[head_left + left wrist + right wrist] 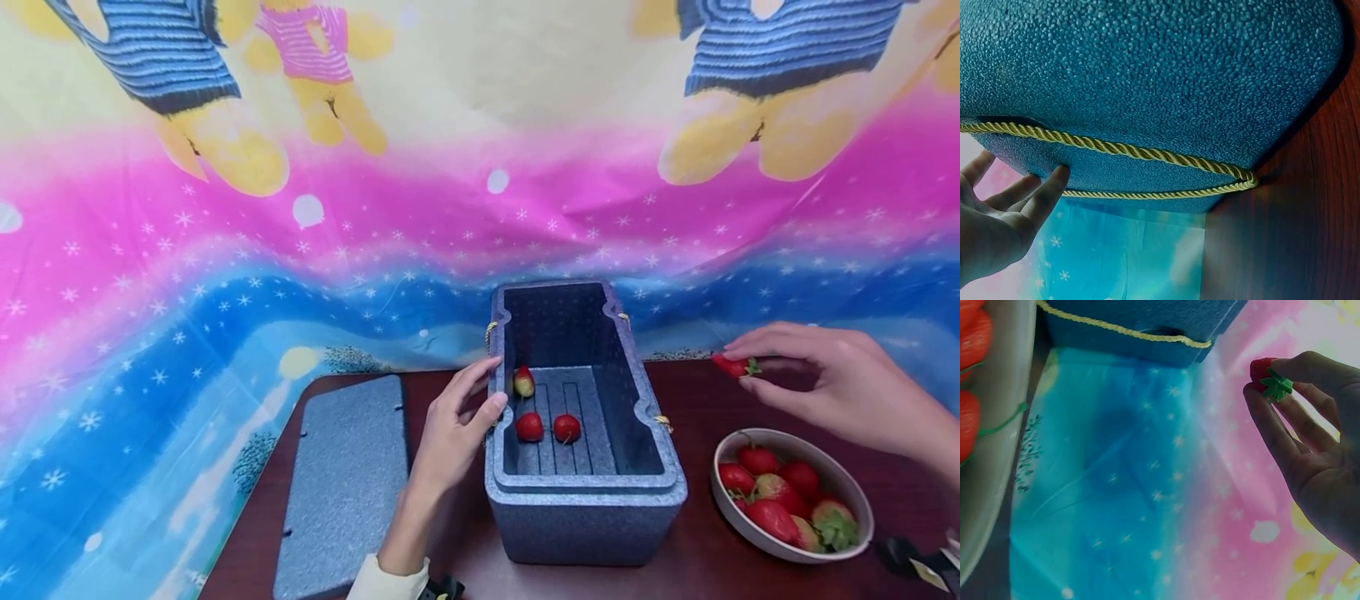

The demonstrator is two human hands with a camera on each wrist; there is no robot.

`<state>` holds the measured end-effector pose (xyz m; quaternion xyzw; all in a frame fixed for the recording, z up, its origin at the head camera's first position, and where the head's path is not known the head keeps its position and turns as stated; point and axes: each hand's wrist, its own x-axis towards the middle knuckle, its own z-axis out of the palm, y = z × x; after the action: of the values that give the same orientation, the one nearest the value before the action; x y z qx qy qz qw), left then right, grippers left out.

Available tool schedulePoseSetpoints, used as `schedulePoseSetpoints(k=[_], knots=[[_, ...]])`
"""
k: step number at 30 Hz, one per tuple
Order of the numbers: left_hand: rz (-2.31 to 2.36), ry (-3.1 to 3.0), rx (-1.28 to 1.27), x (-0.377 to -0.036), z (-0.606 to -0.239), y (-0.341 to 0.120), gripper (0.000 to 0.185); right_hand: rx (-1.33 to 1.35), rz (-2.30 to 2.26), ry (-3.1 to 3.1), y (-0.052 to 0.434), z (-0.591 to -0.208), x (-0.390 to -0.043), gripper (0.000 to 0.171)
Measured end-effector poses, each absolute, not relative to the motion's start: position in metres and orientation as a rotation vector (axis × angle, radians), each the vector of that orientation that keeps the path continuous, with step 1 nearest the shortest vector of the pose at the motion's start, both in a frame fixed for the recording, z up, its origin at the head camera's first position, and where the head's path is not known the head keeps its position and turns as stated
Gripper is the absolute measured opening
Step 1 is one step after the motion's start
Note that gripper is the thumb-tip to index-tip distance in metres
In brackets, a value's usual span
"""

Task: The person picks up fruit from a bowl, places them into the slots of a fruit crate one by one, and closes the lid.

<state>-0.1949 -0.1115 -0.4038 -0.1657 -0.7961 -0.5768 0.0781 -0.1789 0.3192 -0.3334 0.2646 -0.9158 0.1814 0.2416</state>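
Note:
A blue foam box (588, 500) stands open on the dark table with three strawberries (529, 427) on its ribbed floor. My left hand (457, 425) rests with straight fingers against the box's left rim; in the left wrist view its fingertips (1054, 181) touch the foam wall (1147, 75) by the gold cord (1147, 153). My right hand (825, 379) pinches a red strawberry (733, 365) by its green cap (1275, 384), to the right of the box and above the bowl. The white bowl (851, 483) holds several strawberries (772, 500).
The box's foam lid (341, 492) lies flat on the table to the left. A bright cartoon cloth (300, 208) hangs behind the table and drapes off its left side. A dark object (911, 562) sits at the lower right edge.

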Motion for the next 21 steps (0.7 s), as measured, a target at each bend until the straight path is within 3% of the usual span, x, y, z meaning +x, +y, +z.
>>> schedulePoseSetpoints(k=[9,21], knots=[[-1.730,-2.397,-0.458,-0.194,-0.401,-0.112,0.045,0.845,0.544,-2.452,0.287,-0.301,-0.200,0.062],[-1.739,-2.370,-0.522,-0.194,-0.402,-0.111,0.048,1.039,0.752,-2.477,0.246,-0.286,-0.239,0.052]])
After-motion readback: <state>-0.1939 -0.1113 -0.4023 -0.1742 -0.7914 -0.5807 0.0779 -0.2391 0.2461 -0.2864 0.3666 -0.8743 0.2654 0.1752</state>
